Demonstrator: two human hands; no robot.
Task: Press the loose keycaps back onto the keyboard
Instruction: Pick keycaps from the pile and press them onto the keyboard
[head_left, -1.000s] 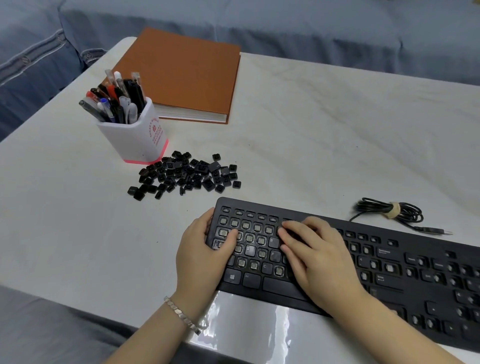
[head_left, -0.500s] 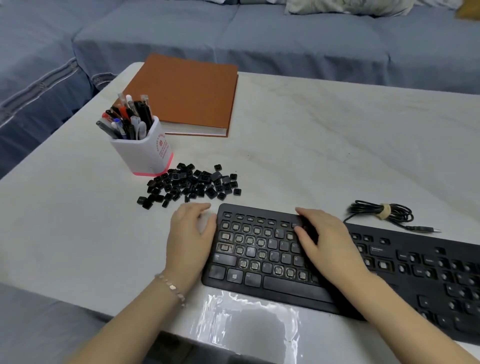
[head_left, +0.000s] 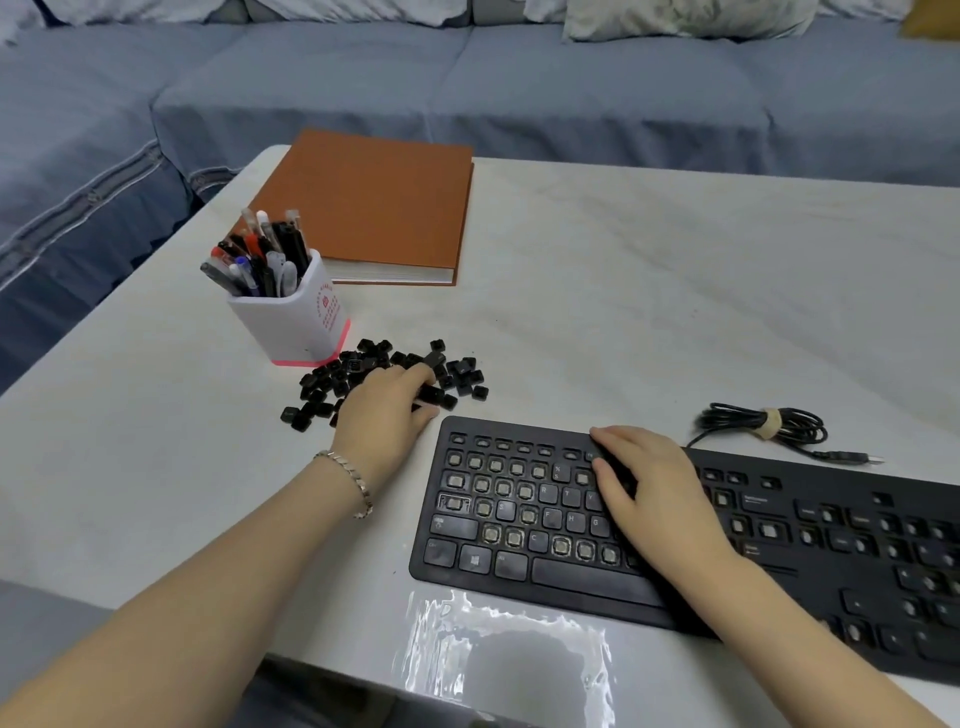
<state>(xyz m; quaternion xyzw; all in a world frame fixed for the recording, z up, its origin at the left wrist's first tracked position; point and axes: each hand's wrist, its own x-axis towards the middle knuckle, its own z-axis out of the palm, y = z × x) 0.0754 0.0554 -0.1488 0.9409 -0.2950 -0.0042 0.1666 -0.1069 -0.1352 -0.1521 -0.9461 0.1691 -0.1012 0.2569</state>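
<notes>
Black keyboard (head_left: 587, 579) lies flat on the table (head_left: 623, 291), long axis left-right, right end angled a bit nearer the person and cut off by the frame edge. Many sockets on its left half are bare; some caps are seated (number row, letter rows, bottom row, spacebar).

Left hand (head_left: 387, 410) is just behind the keyboard's left far corner, on the pile of keycaps (head_left: 457, 371). Grip: fingers curled down into the caps, with one cap between thumb and index. Cannot tell if it is actually pinched. Bracelet (head_left: 353, 480) on that wrist.

Right hand (head_left: 660, 499) is palm-down on the keyboard's middle. Grip is spread: fingers nearly straight, tips touching the top rows, holding nothing.

Keycaps are small, black and scattered loose, some upside down. None of the loose ones touch the keyboard.

Pen cup (head_left: 298, 322) stands behind the keyboard's left end, touching the pile.
</notes>
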